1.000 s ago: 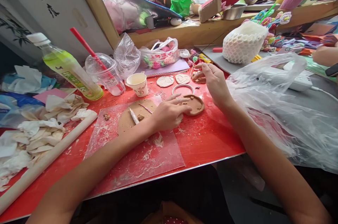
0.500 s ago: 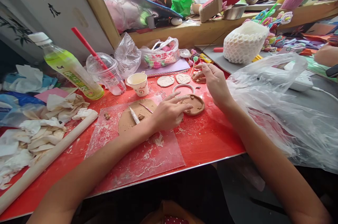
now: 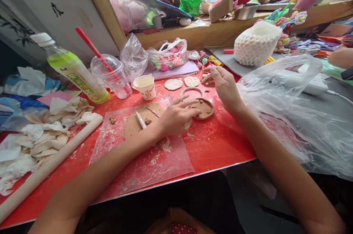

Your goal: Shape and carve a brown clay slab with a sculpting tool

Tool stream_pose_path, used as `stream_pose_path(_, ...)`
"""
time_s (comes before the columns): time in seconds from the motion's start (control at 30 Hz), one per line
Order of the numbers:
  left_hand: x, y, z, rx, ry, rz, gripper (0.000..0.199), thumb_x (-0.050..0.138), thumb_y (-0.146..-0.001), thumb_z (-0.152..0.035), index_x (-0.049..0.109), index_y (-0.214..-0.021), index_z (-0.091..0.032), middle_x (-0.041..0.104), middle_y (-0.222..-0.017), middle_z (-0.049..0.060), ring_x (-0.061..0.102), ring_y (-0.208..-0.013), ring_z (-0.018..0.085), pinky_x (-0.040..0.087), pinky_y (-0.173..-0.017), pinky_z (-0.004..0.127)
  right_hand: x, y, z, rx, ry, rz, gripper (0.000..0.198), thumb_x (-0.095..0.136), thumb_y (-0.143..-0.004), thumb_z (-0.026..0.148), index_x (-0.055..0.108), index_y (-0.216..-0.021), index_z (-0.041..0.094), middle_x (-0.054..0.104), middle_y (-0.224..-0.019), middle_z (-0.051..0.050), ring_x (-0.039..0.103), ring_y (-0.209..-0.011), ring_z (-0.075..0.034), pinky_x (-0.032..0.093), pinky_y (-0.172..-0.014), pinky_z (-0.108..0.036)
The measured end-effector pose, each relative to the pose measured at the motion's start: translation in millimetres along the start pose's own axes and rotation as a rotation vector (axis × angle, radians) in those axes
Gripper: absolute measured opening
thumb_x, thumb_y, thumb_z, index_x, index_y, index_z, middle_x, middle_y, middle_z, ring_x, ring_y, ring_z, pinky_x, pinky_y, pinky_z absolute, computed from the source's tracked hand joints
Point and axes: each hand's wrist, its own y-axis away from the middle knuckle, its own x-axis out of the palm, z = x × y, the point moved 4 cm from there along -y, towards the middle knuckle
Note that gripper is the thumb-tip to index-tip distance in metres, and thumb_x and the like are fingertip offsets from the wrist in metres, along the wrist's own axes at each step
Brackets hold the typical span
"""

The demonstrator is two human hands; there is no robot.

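Observation:
My left hand point(image 3: 176, 117) reaches over the work with its fingers stretched and apart. Its fingertips lie at the left side of a round brown clay dish point(image 3: 205, 110), which has a raised rim and small clay bits inside. Farther right, my right hand point(image 3: 225, 86) hovers with loosely bent, parted fingers by a small clay piece point(image 3: 205, 78), partly hidden behind them. A pale ring point(image 3: 192, 90) lies behind the dish, near two pale clay discs, one round point(image 3: 173, 84), one heart-marked point(image 3: 191, 81). Under my left forearm, a clay slab point(image 3: 131, 125) carries a whitish pen-like tool point(image 3: 140, 119) and a thin stick point(image 3: 152, 112).
A paper cup point(image 3: 145, 87), a plastic cup with red straw point(image 3: 117, 79) and a green drink bottle point(image 3: 74, 70) stand behind-left. Crumpled tissues point(image 3: 46, 138) and a long roller point(image 3: 55, 162) lie left. Clear plastic bags point(image 3: 286, 112) spread right. Another person's hand point(image 3: 342, 57) shows far right.

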Motion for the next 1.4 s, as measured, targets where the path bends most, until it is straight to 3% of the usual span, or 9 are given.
stream_pose_path(0.43, -0.9, 0.8, -1.1, 0.026, -0.029, -0.013, 0.030, 0.044, -0.074, -0.003, 0.062, -0.092, -0.020, 0.070, -0.091, 0.003, 0.058, -0.107, 0.017, 0.036, -0.103, 0.042, -0.1, 0.5, -0.2, -0.006, 0.025, 0.000, 0.039, 0.040, -0.086, 0.054, 0.058, -0.092, 0.020, 0.061, -0.067, 0.000, 0.061, -0.067, -0.012, 0.047, -0.065, -0.027)
stream_pose_path(0.63, 3.9, 3.5, 0.8, 0.025, -0.048, 0.003, 0.029, 0.046, -0.075, -0.005, 0.061, -0.096, -0.018, 0.066, -0.107, 0.007, 0.056, -0.111, 0.019, 0.036, -0.103, 0.043, 0.0, 1.3, 0.6, -0.013, 0.017, -0.003, 0.040, 0.041, -0.085, 0.054, 0.059, -0.093, 0.019, 0.061, -0.067, -0.001, 0.061, -0.068, -0.012, 0.047, -0.066, -0.028)
stream_pose_path(0.97, 3.7, 1.9, 0.7, 0.004, -0.042, 0.038, 0.030, 0.046, -0.075, -0.004, 0.060, -0.098, -0.018, 0.070, -0.094, 0.004, 0.052, -0.117, 0.018, 0.034, -0.106, 0.043, -0.1, 1.5, 0.6, -0.024, 0.043, -0.002, 0.042, 0.039, -0.085, 0.056, 0.059, -0.092, 0.020, 0.058, -0.063, 0.001, 0.060, -0.067, -0.012, 0.047, -0.065, -0.028)
stream_pose_path(1.4, 2.1, 0.1, 1.2, -0.015, -0.085, 0.030, 0.037, 0.041, -0.076, -0.001, 0.057, -0.104, -0.019, 0.069, -0.099, 0.001, 0.051, -0.117, 0.018, 0.031, -0.107, 0.041, -1.7, 1.0, -1.3, -0.032, 0.045, 0.007, 0.043, 0.039, -0.084, 0.057, 0.059, -0.093, 0.020, 0.057, -0.065, 0.000, 0.058, -0.063, -0.012, 0.046, -0.062, -0.027)
